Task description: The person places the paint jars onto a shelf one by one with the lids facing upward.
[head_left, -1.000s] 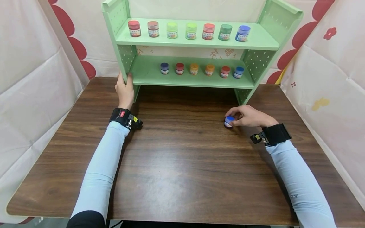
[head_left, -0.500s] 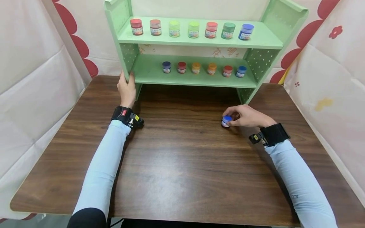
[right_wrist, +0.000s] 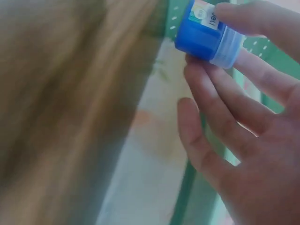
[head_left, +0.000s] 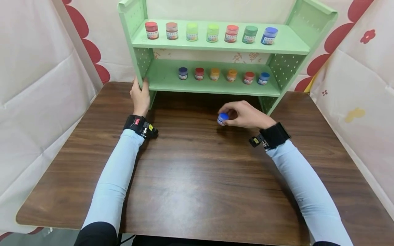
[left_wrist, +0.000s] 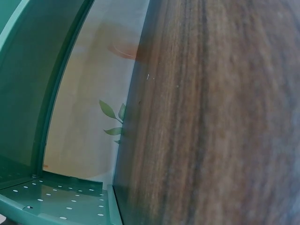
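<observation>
My right hand pinches a small paint jar with a blue lid between thumb and fingertips, over the wooden table before the shelf's lower board. The right wrist view shows this jar tipped sideways, its blue body and part of a printed label visible. At the left end of a green two-tier shelf, my left hand grips the side panel's lower edge, fingers on the outside and thumb on the inside. The left wrist view looks under the shelf and does not show the hand.
On the upper board stands a row of larger paint jars in red, green and blue. Several smaller jars line the lower board. The perforated right side panel rises behind my right hand. White patterned cloth borders the table.
My right hand has carried the blue paint jar leftward and toward the shelf, up from near the table. The left hand keeps its grip on the panel. The head view shifts slightly.
</observation>
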`<state>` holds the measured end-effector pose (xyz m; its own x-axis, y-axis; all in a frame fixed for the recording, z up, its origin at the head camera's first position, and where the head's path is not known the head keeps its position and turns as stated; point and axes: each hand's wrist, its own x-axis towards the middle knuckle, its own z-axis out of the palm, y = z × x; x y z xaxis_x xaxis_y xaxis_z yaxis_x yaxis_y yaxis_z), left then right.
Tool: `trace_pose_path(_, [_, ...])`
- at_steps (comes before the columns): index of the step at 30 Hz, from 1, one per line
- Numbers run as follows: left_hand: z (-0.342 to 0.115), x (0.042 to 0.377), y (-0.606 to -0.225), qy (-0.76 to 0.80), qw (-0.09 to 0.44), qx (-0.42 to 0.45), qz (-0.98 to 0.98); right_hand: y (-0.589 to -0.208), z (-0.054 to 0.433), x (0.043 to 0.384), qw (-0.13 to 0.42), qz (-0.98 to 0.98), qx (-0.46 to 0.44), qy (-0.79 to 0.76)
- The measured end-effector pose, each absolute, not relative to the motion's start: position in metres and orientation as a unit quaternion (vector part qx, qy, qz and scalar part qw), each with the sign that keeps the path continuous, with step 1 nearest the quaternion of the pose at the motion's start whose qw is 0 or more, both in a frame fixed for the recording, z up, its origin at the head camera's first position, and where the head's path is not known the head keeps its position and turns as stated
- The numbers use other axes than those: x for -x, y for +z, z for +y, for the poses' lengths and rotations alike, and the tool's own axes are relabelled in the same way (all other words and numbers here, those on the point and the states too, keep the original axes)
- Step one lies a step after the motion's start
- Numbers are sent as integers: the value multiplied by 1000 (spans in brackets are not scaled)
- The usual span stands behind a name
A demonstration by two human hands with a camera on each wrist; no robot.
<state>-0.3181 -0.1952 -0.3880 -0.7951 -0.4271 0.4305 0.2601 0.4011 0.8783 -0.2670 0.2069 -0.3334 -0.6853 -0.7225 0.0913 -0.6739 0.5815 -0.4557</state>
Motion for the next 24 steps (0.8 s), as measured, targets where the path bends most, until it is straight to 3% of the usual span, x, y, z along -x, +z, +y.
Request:
trace_pose_path(10, [-194,313,-387,-541,314,-58,-778,-286,124,297,-40,880,406,-242])
trace_pose_path(24, [-194,313,-386,-549,317,-46,-772,-267,43,330,-25,899,376,-223])
